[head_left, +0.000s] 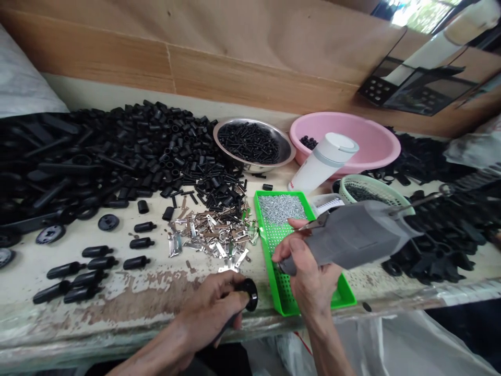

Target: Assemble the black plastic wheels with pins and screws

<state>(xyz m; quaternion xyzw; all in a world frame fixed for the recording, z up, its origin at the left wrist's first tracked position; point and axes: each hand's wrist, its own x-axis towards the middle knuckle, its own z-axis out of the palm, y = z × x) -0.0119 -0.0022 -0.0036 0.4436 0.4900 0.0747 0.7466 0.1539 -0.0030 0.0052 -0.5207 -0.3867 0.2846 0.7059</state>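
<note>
Right hand (313,277) grips tool (352,235) over silver-heaped green tray (261,224).

- I'm holding a glossy black knob (248,294), lower centre
- I'm gripping a matte grey tool (352,235), centre right
- I'm working beside a bright green tray (263,219) patterned with rows of holes
- I'm facing a pink basin (344,133), upper right
- I'm seeing silver clips (207,232) glinting mid-frame

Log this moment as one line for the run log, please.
left hand: black part | right hand: gray power tool | nearby: green tray, silver screws
</note>
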